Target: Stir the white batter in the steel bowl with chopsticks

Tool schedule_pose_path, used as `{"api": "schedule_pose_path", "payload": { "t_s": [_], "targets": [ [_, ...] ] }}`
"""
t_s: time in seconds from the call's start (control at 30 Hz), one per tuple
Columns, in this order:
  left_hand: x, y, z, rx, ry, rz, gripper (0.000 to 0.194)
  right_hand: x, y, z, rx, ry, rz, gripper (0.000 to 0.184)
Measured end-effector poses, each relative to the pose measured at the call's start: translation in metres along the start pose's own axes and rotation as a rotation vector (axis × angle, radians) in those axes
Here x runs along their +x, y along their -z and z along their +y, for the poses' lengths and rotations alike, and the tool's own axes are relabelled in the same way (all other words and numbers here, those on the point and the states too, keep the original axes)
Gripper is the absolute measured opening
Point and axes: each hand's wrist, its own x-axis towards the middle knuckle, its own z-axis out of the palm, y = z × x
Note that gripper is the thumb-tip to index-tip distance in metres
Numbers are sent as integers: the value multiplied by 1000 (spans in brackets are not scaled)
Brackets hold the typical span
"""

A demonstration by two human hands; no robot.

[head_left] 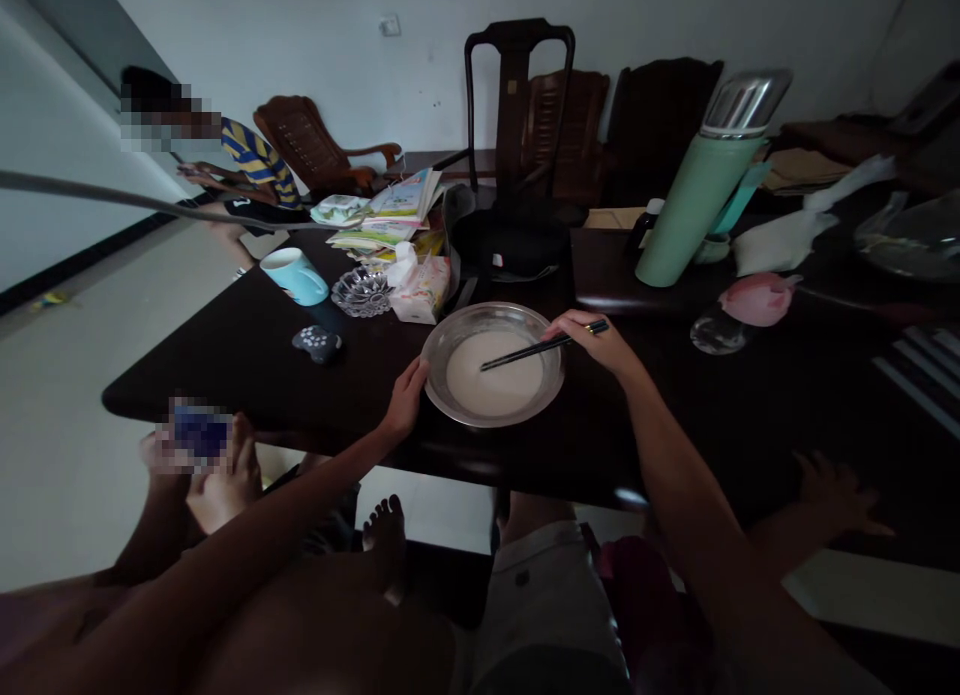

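Observation:
A wide steel bowl (437,385) stands on the dark table near its front edge. Whitish, smooth-looking batter (499,380) covers its bottom. My right hand (592,340) is closed around a pair of dark chopsticks (525,353) over the bowl's right rim. The chopsticks slant down to the left, their tips in the batter. My left hand (407,393) grips the bowl's left rim, its fingers along the outer edge; the thumb is hard to make out.
Behind the bowl are a tissue pack (421,290), a glass dish (361,292), a blue mug (295,276) and books (405,200). A green thermos (694,195) stands right. Another person's hands hold a phone (200,432) at left; another hand (840,490) rests at right.

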Motion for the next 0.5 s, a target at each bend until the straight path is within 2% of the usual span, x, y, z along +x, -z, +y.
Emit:
{"api": "schedule_pose_path", "payload": {
  "t_s": [0.17,0.37,0.5],
  "targets": [
    [0,0,0,22,0,3,70,-1,9,4,15,-10,168,40],
    [-2,0,2,5,-1,9,67,0,-1,-1,25,-45,-40,41],
    [-2,0,3,29,3,19,69,-1,5,0,-3,-40,106,41]
  ]
}}
